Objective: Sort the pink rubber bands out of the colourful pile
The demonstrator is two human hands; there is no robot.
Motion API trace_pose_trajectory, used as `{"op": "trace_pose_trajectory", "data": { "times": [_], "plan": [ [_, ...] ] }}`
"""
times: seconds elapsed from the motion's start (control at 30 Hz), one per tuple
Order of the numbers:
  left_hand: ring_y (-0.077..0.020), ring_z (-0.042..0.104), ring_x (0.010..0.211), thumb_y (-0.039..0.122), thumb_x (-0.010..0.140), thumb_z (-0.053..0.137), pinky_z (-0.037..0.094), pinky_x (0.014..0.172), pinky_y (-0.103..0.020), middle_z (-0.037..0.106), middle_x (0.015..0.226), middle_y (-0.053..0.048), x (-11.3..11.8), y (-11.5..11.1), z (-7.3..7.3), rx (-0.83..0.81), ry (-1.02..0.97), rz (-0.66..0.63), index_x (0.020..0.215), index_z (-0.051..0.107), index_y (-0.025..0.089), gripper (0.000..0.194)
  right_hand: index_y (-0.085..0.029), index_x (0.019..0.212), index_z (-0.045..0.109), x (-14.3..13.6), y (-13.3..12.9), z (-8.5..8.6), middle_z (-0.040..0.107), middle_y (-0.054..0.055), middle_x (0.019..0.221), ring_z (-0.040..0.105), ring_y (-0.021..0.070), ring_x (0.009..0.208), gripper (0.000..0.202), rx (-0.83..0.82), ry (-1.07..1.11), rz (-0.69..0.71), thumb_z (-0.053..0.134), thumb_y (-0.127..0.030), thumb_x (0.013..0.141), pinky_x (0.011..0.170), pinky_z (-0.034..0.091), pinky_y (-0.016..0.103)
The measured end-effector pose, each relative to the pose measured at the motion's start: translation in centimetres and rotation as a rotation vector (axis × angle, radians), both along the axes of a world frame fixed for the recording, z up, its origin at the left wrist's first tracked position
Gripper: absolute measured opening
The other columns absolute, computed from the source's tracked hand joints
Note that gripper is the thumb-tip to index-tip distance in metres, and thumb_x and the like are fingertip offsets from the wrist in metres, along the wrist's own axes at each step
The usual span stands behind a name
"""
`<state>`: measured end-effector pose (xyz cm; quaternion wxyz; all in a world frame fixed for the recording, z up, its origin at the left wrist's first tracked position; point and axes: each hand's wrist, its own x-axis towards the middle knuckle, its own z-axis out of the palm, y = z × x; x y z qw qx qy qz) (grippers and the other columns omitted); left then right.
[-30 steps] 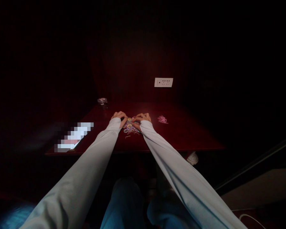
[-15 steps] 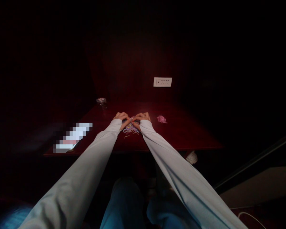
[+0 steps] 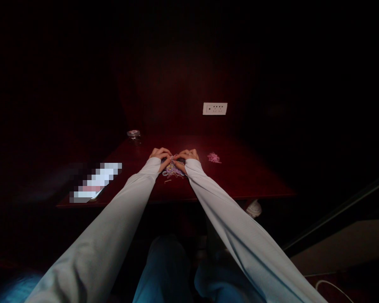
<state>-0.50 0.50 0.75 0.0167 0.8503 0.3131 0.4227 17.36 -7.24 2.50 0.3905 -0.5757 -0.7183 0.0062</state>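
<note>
A heap of thin, loop-like bands in purple, yellow, pale blue and pink [image 3: 174, 170], which look like small elastic bands, lies on the dark red table between my hands. My left hand [image 3: 161, 154] rests at the heap's left side, thumb and fingers pinched together. From the right, my right hand [image 3: 188, 155] meets the heap with its fingers bent in a pinch too. The fingertips nearly touch over the heap; whatever is between them is too small to make out. To the right sits a separate pile of pink bands [image 3: 214, 158].
A clear lidded jar [image 3: 134, 136] stands at the table's back left. A lit, pixelated phone-like screen [image 3: 97, 183] lies near the left edge. Behind is a wall socket [image 3: 215, 109]. Below the table's front edge [image 3: 271, 196] a white shoe [image 3: 254, 208] shows.
The fingertips have shifted slightly over the mixed heap, both hands still pinched. The pink pile, jar and screen stay in place; the whole view has moved very slightly.
</note>
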Motion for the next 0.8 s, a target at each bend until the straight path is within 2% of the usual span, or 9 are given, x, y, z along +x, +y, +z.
{"op": "trace_pose_trajectory", "data": {
  "times": [0.2, 0.33, 0.5, 0.8],
  "plan": [
    [-0.0230, 0.051, 0.094, 0.035, 0.095, 0.054, 0.044, 0.089, -0.040, 0.069, 0.101, -0.004, -0.14, -0.02, 0.27, 0.007, -0.036, 0.018, 0.075, 0.067, 0.024, 0.027, -0.029, 0.106, 0.077, -0.23, -0.16, 0.23, 0.071, 0.002, 0.107, 0.046, 0.0225, 0.107, 0.022, -0.012, 0.120, -0.080, 0.059, -0.029, 0.094, 0.096, 0.036, 0.035],
    [-0.0229, 0.051, 0.094, 0.035, 0.096, 0.052, 0.043, 0.089, -0.040, 0.069, 0.101, -0.004, -0.04, -0.06, 0.30, 0.034, -0.066, -0.011, 0.075, 0.066, 0.024, 0.026, -0.029, 0.102, 0.079, -0.21, 0.00, 0.16, 0.070, 0.004, 0.104, 0.046, 0.0223, 0.106, 0.022, -0.041, 0.138, -0.086, 0.059, -0.035, 0.096, 0.095, 0.036, 0.035],
    [-0.0232, 0.050, 0.094, 0.034, 0.096, 0.049, 0.043, 0.092, -0.042, 0.069, 0.099, -0.004, 0.15, -0.05, 0.33, 0.019, -0.064, -0.039, 0.074, 0.066, 0.024, 0.029, -0.031, 0.104, 0.079, -0.08, 0.08, 0.03, 0.070, 0.004, 0.107, 0.047, 0.0220, 0.107, 0.023, -0.022, 0.140, -0.023, 0.062, -0.042, 0.094, 0.094, 0.037, 0.034],
    [-0.0250, 0.050, 0.096, 0.036, 0.094, 0.050, 0.043, 0.095, -0.045, 0.069, 0.100, -0.005, 0.29, -0.18, 0.57, -0.042, -0.065, -0.007, 0.072, 0.065, 0.024, 0.029, -0.029, 0.083, 0.079, -0.33, 0.18, -0.16, 0.072, 0.000, 0.099, 0.048, 0.0201, 0.104, 0.027, -0.008, 0.188, -0.020, 0.059, -0.043, 0.096, 0.093, 0.038, 0.033]
  ]
}}
